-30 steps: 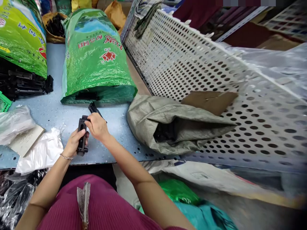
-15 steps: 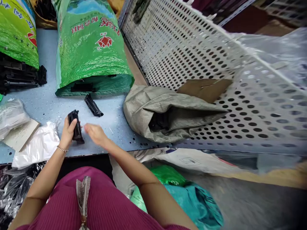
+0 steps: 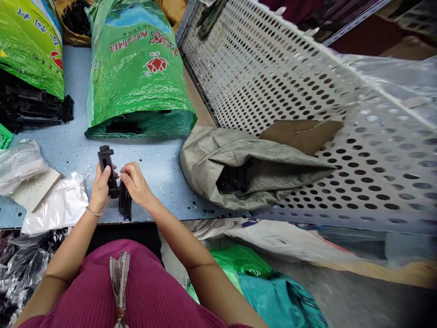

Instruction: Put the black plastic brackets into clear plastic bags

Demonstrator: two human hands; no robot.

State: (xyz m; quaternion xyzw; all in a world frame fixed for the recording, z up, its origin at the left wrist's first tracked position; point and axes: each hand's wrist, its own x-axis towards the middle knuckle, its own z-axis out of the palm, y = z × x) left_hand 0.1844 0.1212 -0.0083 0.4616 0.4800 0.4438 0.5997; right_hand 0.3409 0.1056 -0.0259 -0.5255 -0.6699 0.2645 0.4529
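Behind the work and off to the right of our hands, we have a white perforated panel [image 3: 273,77] slanting away. Under both hands spreads our blue speckled tabletop [image 3: 160,159]. Straight ahead of our hands lies a big green sack [image 3: 143,77], its mouth turned towards us, with a dark piece just inside. To the right of our right hand, a crumpled grey sack [image 3: 201,159] gapes open over more dark contents. Ahead and well to the left of our hands, we see a yellow-green sack [image 3: 30,50] with a heap of black parts [image 3: 34,107] at its mouth. Beside our left hand, on its outer side, lie a white plastic bag [image 3: 64,205] and a flat pale card [image 3: 37,187].

Our left hand [image 3: 99,187] is closed around one long black part [image 3: 107,159], thumb across its upper face, the far end tilted up and away from us. Our right hand [image 3: 136,184] is nearly closed, thumb and fingertips pinching the upper end of a second black part [image 3: 125,202], which hangs between our hands, close beside the first; whether the two touch, we cannot tell. Around our left wrist sits a thin bracelet [image 3: 94,212].
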